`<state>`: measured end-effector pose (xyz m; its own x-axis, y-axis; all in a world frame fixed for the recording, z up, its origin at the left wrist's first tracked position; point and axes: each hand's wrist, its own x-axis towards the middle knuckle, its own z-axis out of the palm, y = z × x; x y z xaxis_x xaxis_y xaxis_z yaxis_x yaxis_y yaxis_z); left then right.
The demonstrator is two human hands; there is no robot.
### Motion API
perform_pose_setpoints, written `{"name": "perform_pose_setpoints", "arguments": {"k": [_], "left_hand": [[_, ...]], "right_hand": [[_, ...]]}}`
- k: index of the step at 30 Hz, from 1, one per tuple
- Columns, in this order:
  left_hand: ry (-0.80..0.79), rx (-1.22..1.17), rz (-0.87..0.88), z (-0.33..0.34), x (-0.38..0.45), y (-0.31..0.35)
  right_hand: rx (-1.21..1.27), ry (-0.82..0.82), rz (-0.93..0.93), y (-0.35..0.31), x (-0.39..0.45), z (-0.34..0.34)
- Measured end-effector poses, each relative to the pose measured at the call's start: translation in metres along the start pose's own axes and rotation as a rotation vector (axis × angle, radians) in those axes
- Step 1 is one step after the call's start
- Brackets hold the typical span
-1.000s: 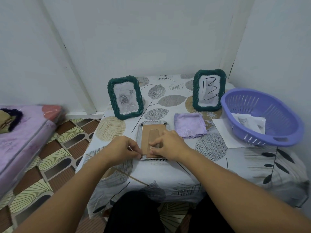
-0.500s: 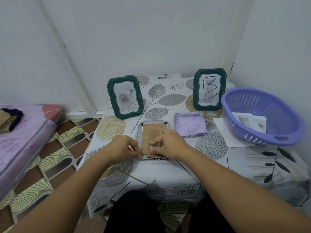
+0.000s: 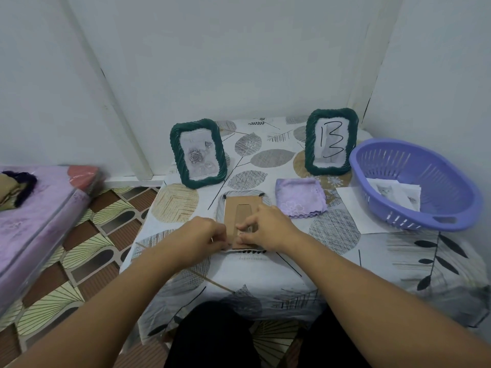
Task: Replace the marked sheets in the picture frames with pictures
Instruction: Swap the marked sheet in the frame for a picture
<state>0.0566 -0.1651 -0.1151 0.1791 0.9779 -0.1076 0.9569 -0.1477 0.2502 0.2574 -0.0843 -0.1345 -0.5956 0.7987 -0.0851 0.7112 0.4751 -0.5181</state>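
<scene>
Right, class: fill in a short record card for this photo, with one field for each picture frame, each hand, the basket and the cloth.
Face-down frame: flat on the table, cardboard back up, both hands at its near end
Left frame: upright, shows a rose picture
Right frame: upright, sheet marked 13
Left hand: fingers curled at the near left corner
Right hand: fingertips on the cardboard back
Basket: purple, cat pictures inside
Cloth: lilac, folded, right of the face-down frame

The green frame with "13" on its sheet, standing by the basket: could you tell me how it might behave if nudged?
The green frame marked 13 stands upright and leans back, so a push would probably tip it rather than slide it. The patterned tablecloth beneath likely adds grip. Its ribbed border looks rigid.
</scene>
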Motion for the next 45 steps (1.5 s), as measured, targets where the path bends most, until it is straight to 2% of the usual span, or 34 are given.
{"name": "perform_pose_setpoints", "arguments": {"k": [5,15,21,25,30,34,37,40,45], "left_hand": [[0.115,-0.041,-0.035,0.014,-0.007,-0.003],[0.147,-0.235,-0.234,0.016,-0.002,0.005],[0.142,-0.253,-0.269,0.001,0.005,-0.001],[0.154,-0.202,-0.203,-0.008,0.013,0.008],[0.086,-0.130,-0.079,-0.003,0.025,0.028],[0.024,-0.177,-0.127,-0.003,0.028,0.031],[0.001,-0.252,-0.191,0.001,0.029,0.027],[-0.021,-0.314,-0.256,0.003,0.035,0.024],[-0.050,-0.308,-0.311,-0.001,0.043,0.025]], "right_hand": [[0.006,0.007,-0.005,0.001,0.001,0.000],[0.008,0.015,-0.020,0.002,0.001,0.001],[0.035,0.018,-0.028,0.003,0.000,0.000],[0.044,0.021,-0.032,0.006,0.001,0.000],[0.084,0.008,-0.033,0.012,0.003,0.000],[0.281,0.021,0.011,0.023,0.000,-0.005],[0.342,0.052,0.023,0.030,-0.004,-0.011],[0.284,0.021,0.009,0.032,-0.008,-0.020],[0.112,-0.155,-0.056,0.027,-0.011,-0.036]]}}
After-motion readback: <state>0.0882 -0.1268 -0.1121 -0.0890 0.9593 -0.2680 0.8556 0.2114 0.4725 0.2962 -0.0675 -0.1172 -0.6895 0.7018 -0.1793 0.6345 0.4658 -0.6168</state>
